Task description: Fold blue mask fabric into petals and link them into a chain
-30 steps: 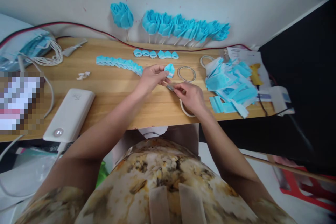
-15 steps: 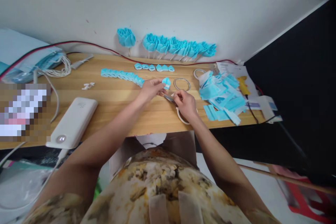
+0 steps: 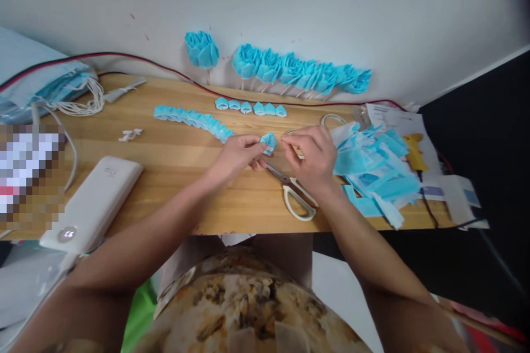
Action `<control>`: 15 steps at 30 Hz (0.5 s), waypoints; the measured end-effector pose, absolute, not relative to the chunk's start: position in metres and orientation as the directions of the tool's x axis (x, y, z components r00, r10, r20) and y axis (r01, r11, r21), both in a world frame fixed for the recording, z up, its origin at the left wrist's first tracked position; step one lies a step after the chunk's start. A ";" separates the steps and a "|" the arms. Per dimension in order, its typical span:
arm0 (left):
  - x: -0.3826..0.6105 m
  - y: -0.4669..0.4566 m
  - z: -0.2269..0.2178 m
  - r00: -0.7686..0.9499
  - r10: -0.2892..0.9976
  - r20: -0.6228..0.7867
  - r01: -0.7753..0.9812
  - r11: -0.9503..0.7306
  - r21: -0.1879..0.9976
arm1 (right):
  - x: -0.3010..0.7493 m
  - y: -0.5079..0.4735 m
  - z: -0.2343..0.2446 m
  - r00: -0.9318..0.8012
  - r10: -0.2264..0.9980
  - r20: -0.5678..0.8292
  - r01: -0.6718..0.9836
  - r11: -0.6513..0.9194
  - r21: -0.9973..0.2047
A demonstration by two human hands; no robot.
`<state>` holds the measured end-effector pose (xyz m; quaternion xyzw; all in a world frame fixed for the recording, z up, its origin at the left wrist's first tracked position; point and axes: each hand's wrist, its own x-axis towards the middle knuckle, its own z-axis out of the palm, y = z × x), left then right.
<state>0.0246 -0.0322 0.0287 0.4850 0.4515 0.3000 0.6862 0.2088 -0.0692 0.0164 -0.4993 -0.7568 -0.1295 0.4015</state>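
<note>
Light-brown wooden worktop (image 3: 174,154) with a pale grey wall (image 3: 290,0) rising behind it, head view. The left hand (image 3: 242,151) is pinching, between thumb and fingers, a small folded light-blue fabric piece (image 3: 269,142) with a pointed top and a white patch near its lower edge; the piece is being held over the middle of the worktop. The right hand (image 3: 312,155) is hovering just to the right of the piece, apart from it, with thumb and forefinger drawn near each other; whether their tips are meeting, or gripping anything small, cannot be told. Metal scissors with white loop handles (image 3: 285,180) are lying below and between the two hands, the blades pointing toward the left hand's lower fingers; contact there cannot be made out. Beyond the left hand, a chain of overlapping light-blue folded pieces (image 3: 192,118) is running leftward. Farther back, six small light-blue folded pieces (image 3: 269,110) are lying in a line. Near the wall, a single blue fabric flower (image 3: 201,49) on a thin pale stick is standing left of a crowded row of similar blue flowers (image 3: 292,69). Right of the right hand, a loose heap of blue and white fabric strips (image 3: 376,160) is spreading. At left, small white scraps (image 3: 130,135) are lying beyond a white rectangular power bank (image 3: 97,198).
</note>
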 end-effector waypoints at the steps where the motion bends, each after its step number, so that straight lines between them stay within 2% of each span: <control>1: 0.025 -0.032 0.028 0.412 0.847 -0.337 0.027 0.358 0.933 | 0.209 -0.067 0.015 -0.188 0.665 0.723 0.876 0.446 -0.183; 10: 0.024 -0.029 0.016 0.429 0.841 -0.329 0.016 0.357 0.934 | 0.212 -0.069 -0.005 -0.224 0.685 0.693 0.906 0.408 -0.110; 15: 0.025 -0.029 0.018 0.436 0.837 -0.330 0.021 0.358 0.934 | 0.214 -0.067 -0.005 -0.208 0.730 0.651 0.884 0.425 -0.195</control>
